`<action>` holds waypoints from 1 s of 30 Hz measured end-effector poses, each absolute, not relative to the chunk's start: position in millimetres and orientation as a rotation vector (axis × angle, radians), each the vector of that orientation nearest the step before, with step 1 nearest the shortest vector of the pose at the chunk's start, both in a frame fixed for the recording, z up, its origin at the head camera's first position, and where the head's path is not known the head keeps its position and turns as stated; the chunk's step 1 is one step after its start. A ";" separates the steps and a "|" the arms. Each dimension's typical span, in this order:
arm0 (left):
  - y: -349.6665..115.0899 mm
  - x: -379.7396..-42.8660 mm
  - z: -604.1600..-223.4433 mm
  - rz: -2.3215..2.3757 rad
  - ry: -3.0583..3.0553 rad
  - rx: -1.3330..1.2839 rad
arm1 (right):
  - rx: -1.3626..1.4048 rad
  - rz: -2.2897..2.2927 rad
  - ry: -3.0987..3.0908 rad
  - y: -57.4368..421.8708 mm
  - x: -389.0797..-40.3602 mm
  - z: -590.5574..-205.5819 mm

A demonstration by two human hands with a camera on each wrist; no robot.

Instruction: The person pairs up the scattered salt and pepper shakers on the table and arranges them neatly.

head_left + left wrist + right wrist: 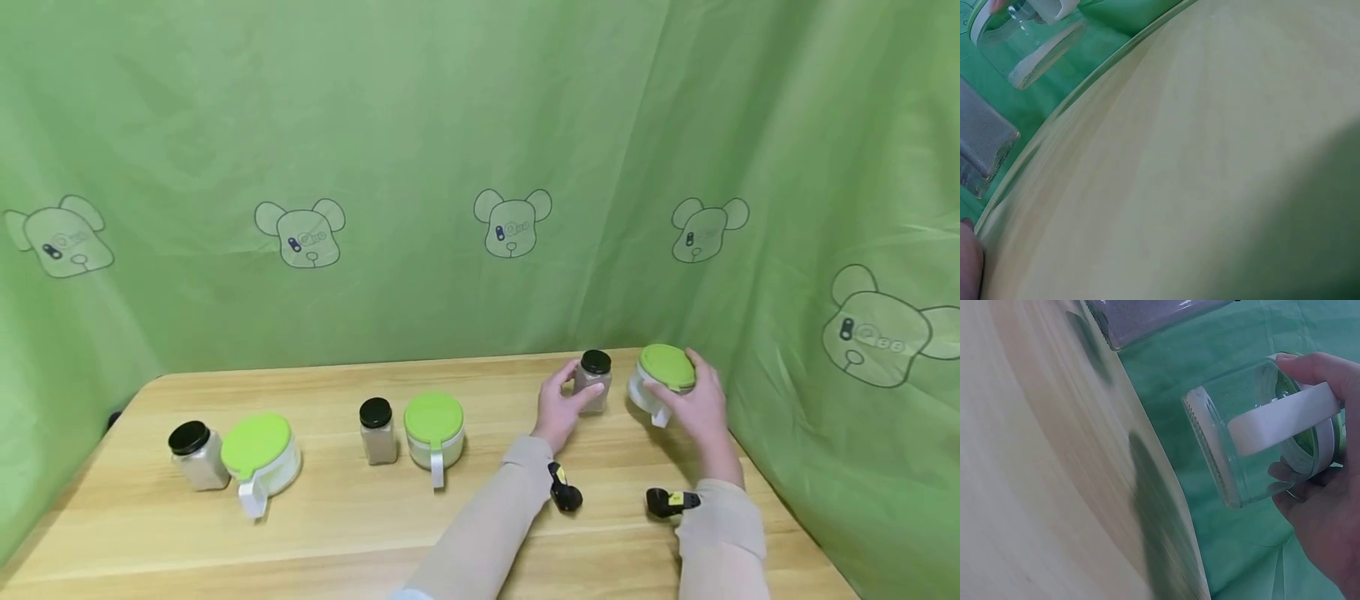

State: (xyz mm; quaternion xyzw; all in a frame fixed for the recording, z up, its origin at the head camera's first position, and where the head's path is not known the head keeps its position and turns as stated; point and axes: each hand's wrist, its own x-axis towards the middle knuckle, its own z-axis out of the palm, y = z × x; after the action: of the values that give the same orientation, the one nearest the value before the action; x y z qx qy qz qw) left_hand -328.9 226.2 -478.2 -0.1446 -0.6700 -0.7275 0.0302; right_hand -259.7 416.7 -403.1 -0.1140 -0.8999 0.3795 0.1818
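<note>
My left hand (pixel 559 408) holds a small square jar (pixel 592 392) with a black lid and greyish-brown contents, thumb on one side and fingers on the other. Only the jar's lower part (pixel 985 134) shows in the left wrist view, raised off the wood. To its right, my right hand (pixel 699 407) grips a round glass jar (pixel 642 389) by its green lid (pixel 667 367). The right wrist view shows that jar's white handle (pixel 1282 419) and a layer of white contents at the bottom. It hangs above the table, with a shadow below.
On the wooden table (pixel 315 542), a black-lidded jar (pixel 380 442) stands beside a green-lidded jar (pixel 435 425) in the middle. Another black-lidded jar (pixel 201 462) and green-lidded jar (pixel 262 450) stand at left. Green curtain (pixel 420 125) hangs behind and at the sides.
</note>
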 end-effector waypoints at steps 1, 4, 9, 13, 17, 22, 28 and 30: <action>225.5 -328.4 -478.1 -2.246 -2.066 -0.442 | -0.322 1.076 -2.543 415.9 -259.9 -402.5; 224.1 -327.1 -478.6 -2.255 -2.068 -0.425 | -0.326 1.075 -2.557 413.9 -260.8 -401.8; 220.2 -322.7 -478.0 -2.271 -2.071 -0.394 | -0.325 1.078 -2.575 411.7 -262.0 -402.5; 216.2 -319.0 -477.6 -2.277 -2.067 -0.401 | -0.307 1.072 -2.581 410.6 -262.2 -404.0; 213.1 -316.2 -478.1 -2.291 -2.042 -0.408 | -0.296 1.057 -2.578 410.7 -262.1 -405.9; 210.3 -312.2 -477.7 -2.300 -2.030 -0.412 | -0.290 1.036 -2.584 411.4 -261.5 -407.1; 205.6 -308.4 -477.3 -2.295 -2.032 -0.409 | -0.282 1.043 -2.594 409.4 -260.3 -405.0; 203.6 -307.3 -477.5 -2.293 -2.036 -0.405 | -0.282 1.050 -2.596 408.0 -259.7 -404.1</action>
State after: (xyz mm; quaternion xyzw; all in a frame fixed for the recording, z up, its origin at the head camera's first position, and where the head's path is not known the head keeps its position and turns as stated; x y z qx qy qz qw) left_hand -307.3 203.6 -477.5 -0.1308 -0.6580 -0.7412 0.0242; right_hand -259.7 408.0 -404.1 -0.0989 -0.9101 0.3679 0.1628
